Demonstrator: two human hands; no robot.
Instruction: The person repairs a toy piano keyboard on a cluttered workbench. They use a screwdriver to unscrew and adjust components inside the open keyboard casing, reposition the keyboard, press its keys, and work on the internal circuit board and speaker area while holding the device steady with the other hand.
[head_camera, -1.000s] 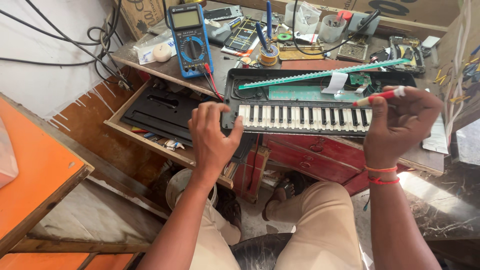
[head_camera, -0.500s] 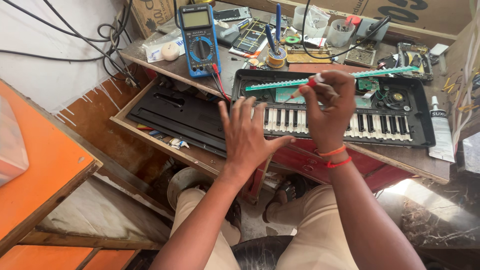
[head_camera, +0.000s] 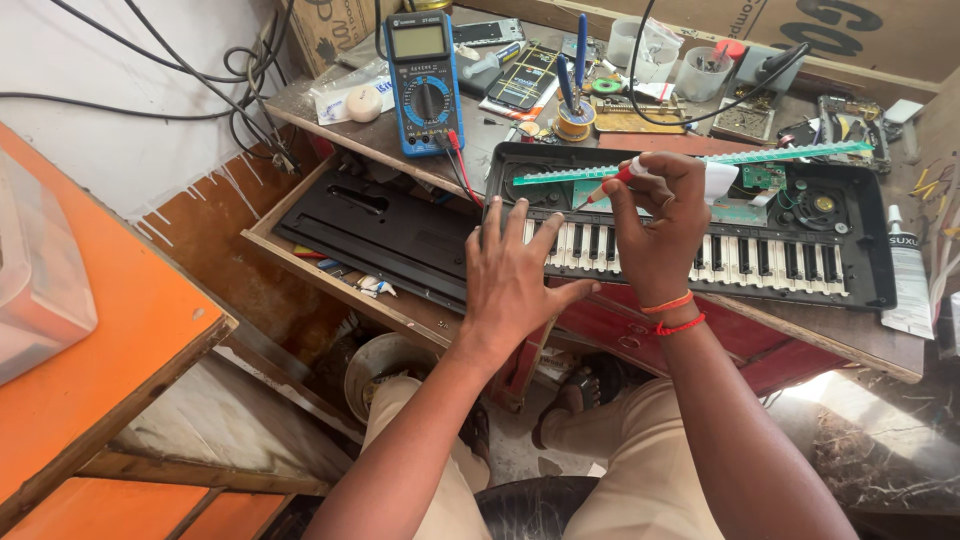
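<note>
Nearest: tan-trousered knees and a pail (head_camera: 385, 365) down on the floor below the tabletop (head_camera: 800, 335) edge. Left hand (head_camera: 515, 275) flat with fingers spread, no grip closed on anything, fingertips resting on the white keys at the left end of the opened keyboard (head_camera: 760, 262). Right hand (head_camera: 655, 215) just beside it and slightly farther, grip pinched narrow around a red-handled screwdriver (head_camera: 612, 182), shaft slanting down-left toward the keyboard's inside, tip hidden behind the left fingers. Long green circuit strip (head_camera: 790, 155) lying across the open case, passing behind the right hand. Small green board and a round speaker exposed at the case's right end. Keyboard's front edge close to the tabletop rim; free keys to the right of both hands. Removed black cover (head_camera: 375, 235) in the open drawer to the left, well apart from the hands. Farther back: blue multimeter (head_camera: 425, 85) with leads trailing toward the keyboard, solder spool (head_camera: 575, 118), tools and plastic cups crowding the rear. White tube (head_camera: 905, 285) at far right. Orange bench (head_camera: 110, 330) at left; black cables on the white wall.
</note>
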